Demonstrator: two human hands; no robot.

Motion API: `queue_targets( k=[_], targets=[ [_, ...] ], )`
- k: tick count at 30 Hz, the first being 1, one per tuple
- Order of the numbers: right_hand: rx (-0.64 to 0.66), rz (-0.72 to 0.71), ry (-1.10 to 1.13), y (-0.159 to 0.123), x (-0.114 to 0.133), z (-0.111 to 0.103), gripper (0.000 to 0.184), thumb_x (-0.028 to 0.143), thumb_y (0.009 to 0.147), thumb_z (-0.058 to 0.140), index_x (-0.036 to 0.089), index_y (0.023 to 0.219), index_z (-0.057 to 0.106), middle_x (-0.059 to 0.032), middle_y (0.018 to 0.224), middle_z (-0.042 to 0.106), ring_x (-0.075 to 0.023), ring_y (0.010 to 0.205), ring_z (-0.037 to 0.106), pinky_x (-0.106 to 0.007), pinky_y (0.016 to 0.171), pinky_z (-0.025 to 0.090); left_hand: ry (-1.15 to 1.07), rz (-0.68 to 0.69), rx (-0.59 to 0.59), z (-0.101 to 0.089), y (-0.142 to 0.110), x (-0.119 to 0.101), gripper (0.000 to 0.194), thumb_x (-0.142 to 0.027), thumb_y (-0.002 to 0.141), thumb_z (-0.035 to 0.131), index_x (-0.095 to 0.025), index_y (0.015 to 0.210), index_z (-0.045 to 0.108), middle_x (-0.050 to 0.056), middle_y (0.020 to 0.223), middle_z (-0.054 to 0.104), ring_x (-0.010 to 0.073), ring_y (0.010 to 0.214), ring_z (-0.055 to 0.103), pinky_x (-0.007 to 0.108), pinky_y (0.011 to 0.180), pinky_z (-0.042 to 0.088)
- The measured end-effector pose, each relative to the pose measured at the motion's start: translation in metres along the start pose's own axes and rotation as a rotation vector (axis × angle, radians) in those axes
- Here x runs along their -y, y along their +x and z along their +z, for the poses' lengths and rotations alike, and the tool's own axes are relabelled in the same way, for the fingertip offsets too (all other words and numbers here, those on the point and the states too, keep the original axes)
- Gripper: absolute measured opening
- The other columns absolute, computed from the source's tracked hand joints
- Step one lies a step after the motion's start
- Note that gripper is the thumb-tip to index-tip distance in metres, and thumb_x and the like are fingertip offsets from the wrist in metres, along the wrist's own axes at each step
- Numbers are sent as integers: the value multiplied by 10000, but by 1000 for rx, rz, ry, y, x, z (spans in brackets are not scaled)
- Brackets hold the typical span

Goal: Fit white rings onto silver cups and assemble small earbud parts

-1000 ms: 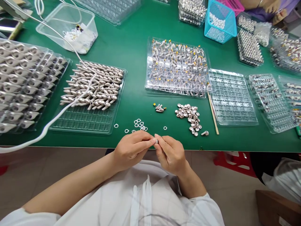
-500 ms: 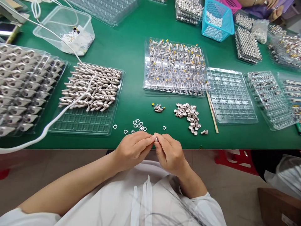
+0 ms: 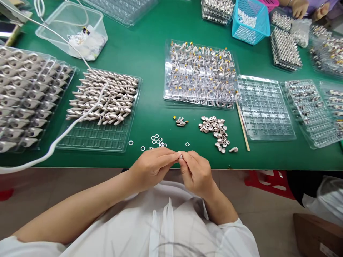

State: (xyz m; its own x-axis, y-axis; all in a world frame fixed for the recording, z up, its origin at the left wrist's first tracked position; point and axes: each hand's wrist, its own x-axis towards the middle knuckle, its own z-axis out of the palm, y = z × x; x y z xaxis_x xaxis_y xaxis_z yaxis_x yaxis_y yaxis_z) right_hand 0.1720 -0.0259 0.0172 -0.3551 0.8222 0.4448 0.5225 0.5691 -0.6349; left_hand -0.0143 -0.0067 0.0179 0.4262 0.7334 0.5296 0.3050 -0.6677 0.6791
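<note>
Both grips (image 3: pixel 152 166) (image 3: pixel 197 173) pinch a small pale piece (image 3: pixel 180 156) near thin rings (image 3: pixel 161 144).

Small-parts assembly workshop: green workbench (image 3: pixel 150 50), part-filled trays (image 3: pixel 93 140), co-worker's hand (image 3: pixel 299 8).

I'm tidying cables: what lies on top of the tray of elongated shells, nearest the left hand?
Piled shells fill the far part of the tray, and a white cable passes over some. Slots show at its near end; any under the shells are covered.
</note>
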Motion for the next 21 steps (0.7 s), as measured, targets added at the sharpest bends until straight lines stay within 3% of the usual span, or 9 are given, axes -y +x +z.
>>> queue_targets(
  k=[5, 11, 17, 21],
  targets=[
    [50, 18, 58, -2, -1, -1, 188, 92, 946, 480, 116, 1087, 603, -110, 871, 692, -171, 730, 629, -294, 639, 544, -132, -83, 64, -7, 3, 4, 227, -97, 917, 597, -181, 1091, 717, 61, 854, 788, 149, 724, 739, 227, 668, 606],
    [98, -23, 55, -2, -3, -4, 223, 114, 968, 446, 128, 1158, 562, -102, 888, 675, -174, 754, 618, -296, 659, 542, -305, -278, 28, -6, 5, 3, 139, -162, 880, 683, -197, 973, 780, 41, 771, 793, 147, 632, 733, 214, 596, 610],
    [115, -37, 71, -2, -4, -7, 222, 114, 969, 436, 126, 1157, 555, -107, 913, 678, -183, 798, 632, -302, 690, 557, -319, -252, 3, -4, 4, 1, 168, -174, 903, 658, -199, 1013, 782, 56, 797, 790, 135, 655, 729, 203, 615, 614],
    [101, -37, 48, -3, -3, -7, 239, 111, 966, 436, 124, 1179, 545, -115, 922, 678, -181, 788, 631, -300, 681, 558, -403, -307, -17, -4, 4, -1, 158, -199, 889, 684, -206, 1004, 792, 66, 819, 792, 156, 699, 747, 220, 639, 633]
  ],
)
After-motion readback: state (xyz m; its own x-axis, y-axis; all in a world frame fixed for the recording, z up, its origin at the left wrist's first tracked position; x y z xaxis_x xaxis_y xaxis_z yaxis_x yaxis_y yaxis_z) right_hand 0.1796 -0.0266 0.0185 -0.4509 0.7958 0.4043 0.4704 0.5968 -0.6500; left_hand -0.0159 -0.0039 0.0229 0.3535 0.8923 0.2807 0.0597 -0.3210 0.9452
